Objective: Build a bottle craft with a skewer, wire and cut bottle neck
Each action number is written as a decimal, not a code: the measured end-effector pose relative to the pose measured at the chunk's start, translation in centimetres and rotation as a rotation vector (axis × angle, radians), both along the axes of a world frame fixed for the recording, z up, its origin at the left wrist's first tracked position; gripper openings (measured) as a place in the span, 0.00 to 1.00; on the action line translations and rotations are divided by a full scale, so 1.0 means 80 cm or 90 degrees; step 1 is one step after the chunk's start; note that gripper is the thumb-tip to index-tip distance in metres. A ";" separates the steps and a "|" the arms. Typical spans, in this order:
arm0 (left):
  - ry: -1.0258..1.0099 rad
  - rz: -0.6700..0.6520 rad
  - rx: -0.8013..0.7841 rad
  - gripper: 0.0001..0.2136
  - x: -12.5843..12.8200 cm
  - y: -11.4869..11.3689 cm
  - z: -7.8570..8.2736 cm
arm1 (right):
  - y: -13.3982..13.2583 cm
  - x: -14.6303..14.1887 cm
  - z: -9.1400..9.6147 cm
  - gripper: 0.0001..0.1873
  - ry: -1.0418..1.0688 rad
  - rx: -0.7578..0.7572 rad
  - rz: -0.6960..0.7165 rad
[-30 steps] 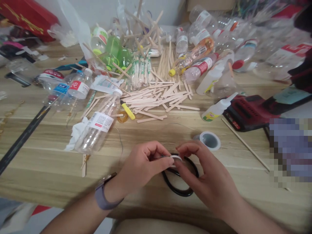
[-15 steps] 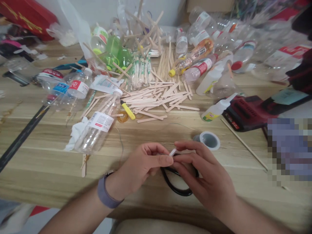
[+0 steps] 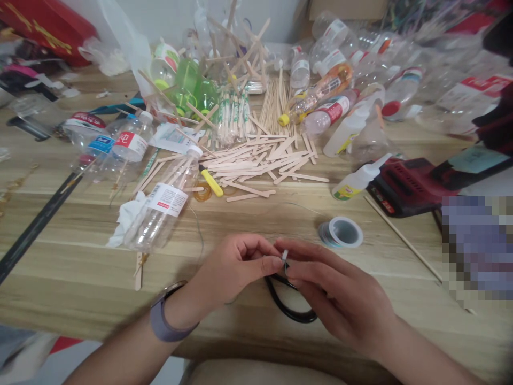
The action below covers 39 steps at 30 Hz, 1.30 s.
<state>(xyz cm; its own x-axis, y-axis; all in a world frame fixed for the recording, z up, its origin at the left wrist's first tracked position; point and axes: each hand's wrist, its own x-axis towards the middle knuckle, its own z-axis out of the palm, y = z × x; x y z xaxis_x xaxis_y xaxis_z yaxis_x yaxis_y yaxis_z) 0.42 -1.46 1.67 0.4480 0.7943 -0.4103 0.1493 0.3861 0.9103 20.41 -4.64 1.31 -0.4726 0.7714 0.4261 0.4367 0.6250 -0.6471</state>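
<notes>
Below the centre, both hands meet at the fingertips around a small white piece, with a bit of thin grey wire showing just under it. My left hand pinches it between thumb and forefinger. From the other side, the bent fingers of my right hand close on the same piece. Beneath the hands lies a black loop, partly covered; I cannot tell what it belongs to. A spool of thin wire lies beyond my right hand. Loose wire curves across the table left of my left hand.
A clear bottle lies left of the hands. Farther back are a pile of wooden craft sticks, a yellow-handled tool and several plastic bottles. To the right sit a glue bottle, a red-and-black power tool and a thin stick.
My right fingers have shifted around the white piece, which now stands more upright. My left forearm has moved slightly left. The black loop is more covered by my right hand.
</notes>
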 end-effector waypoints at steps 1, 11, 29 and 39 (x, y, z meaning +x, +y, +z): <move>0.013 0.002 0.012 0.09 -0.001 0.000 0.002 | 0.000 0.001 0.001 0.12 0.003 -0.005 -0.003; -0.078 0.048 -0.093 0.11 -0.001 -0.004 0.007 | 0.001 0.001 -0.003 0.13 -0.004 0.023 0.014; 0.108 -0.045 0.200 0.11 0.007 -0.019 0.009 | -0.001 -0.004 0.001 0.14 0.024 0.020 -0.057; 0.048 -0.041 0.047 0.11 0.009 -0.020 0.009 | -0.005 -0.005 -0.001 0.11 -0.051 0.048 -0.169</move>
